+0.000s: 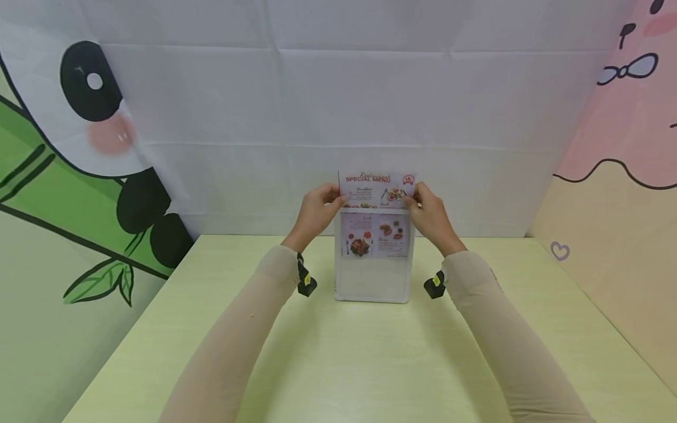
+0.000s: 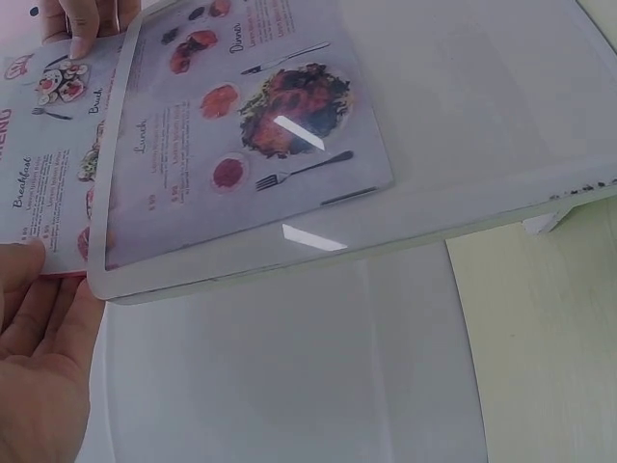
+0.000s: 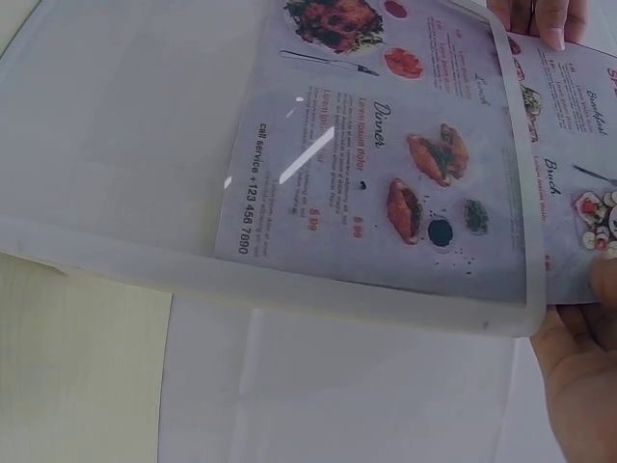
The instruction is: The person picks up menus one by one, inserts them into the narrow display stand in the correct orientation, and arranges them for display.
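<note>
A printed menu sheet (image 1: 375,191) stands partly inside an upright clear display stand with a white frame (image 1: 372,282). Its lower half shows behind the stand's clear front, while the upper half sticks out above the top edge. My left hand (image 1: 318,210) pinches the sheet's left edge between thumb and fingers, close to the frame's top corner. On the opposite edge my right hand (image 1: 431,214) pinches it the same way. In the left wrist view, the thumb lies on the printed face and the fingers are behind the sheet.
The stand rests on a pale yellow-green table (image 1: 338,364), near its back edge. Behind it hangs a white cloth backdrop (image 1: 370,100). Cartoon-printed panels (image 1: 47,264) flank the table on both sides. Each wrist carries a small black camera (image 1: 307,285).
</note>
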{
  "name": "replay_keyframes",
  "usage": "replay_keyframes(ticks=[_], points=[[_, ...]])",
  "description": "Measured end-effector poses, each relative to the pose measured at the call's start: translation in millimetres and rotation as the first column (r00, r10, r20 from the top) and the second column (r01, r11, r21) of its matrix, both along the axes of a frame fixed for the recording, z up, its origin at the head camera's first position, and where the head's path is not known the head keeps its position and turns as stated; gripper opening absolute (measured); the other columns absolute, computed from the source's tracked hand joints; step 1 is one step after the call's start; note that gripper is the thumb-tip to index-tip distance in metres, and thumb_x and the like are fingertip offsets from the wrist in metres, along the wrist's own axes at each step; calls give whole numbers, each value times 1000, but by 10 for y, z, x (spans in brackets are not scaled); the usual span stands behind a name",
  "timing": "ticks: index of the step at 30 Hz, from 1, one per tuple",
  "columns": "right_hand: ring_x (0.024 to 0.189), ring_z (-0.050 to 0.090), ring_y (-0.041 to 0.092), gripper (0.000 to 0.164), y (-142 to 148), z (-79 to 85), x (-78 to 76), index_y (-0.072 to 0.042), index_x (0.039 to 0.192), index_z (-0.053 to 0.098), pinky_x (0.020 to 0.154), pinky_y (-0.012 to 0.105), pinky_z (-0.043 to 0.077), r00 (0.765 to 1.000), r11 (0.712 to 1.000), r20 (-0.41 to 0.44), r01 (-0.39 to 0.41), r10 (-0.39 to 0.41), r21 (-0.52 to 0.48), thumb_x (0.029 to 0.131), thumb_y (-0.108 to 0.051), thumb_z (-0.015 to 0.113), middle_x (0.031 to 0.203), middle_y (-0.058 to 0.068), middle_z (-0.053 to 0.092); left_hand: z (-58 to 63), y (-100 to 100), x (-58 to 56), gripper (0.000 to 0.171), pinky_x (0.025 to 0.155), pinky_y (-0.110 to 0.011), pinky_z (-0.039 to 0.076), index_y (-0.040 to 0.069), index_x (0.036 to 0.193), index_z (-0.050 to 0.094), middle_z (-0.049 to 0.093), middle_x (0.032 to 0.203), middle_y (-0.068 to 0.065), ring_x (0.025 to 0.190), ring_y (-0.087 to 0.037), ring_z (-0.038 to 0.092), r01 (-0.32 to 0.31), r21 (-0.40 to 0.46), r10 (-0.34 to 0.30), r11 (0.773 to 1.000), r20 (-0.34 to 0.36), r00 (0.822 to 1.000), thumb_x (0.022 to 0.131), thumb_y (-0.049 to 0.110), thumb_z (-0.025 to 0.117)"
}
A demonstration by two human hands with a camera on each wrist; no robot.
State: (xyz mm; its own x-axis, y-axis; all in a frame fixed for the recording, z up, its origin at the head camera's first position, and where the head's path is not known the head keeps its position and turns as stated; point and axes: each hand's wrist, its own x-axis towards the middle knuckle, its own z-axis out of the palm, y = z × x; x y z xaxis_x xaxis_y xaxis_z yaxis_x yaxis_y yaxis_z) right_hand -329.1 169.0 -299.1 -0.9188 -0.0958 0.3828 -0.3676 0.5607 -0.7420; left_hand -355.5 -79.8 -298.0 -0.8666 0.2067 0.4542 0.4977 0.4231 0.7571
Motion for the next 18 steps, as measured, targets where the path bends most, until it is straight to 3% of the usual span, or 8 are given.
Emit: replay_keyframes(ticks=[9, 16, 18], points=[[127, 52, 34, 18, -13, -5, -3, -2, 108, 49, 107, 46, 42, 1000, 1000, -16, 1, -1, -7, 102, -19, 48, 123, 18, 60, -13, -3, -4, 16, 94, -40, 51, 2, 103, 66, 69, 105, -13, 102, -25, 65, -4, 11, 5, 1000, -21, 1000, 95, 14, 60], [119, 57, 35, 36, -17, -4, 3, -12, 130, 42, 100, 52, 46, 1000, 999, -20, -5, 4, -46, 103, -35, 42, 125, 20, 61, -26, -7, -10, 15, 94, -41, 51, 2, 101, 66, 70, 104, -13, 101, -26, 66, -3, 17, 3, 1000, -23, 1000, 95, 14, 60], [118, 58, 35, 36, -22, -2, 4, -13, 128, 42, 99, 52, 47, 1000, 999, -28, 4, -6, -54, 103, -38, 40, 124, 20, 62, -24, -6, -4, 15, 94, -41, 51, 2, 101, 66, 70, 104, -13, 101, -26, 66, -4, 19, 4, 1000, -26, 1000, 95, 14, 61]])
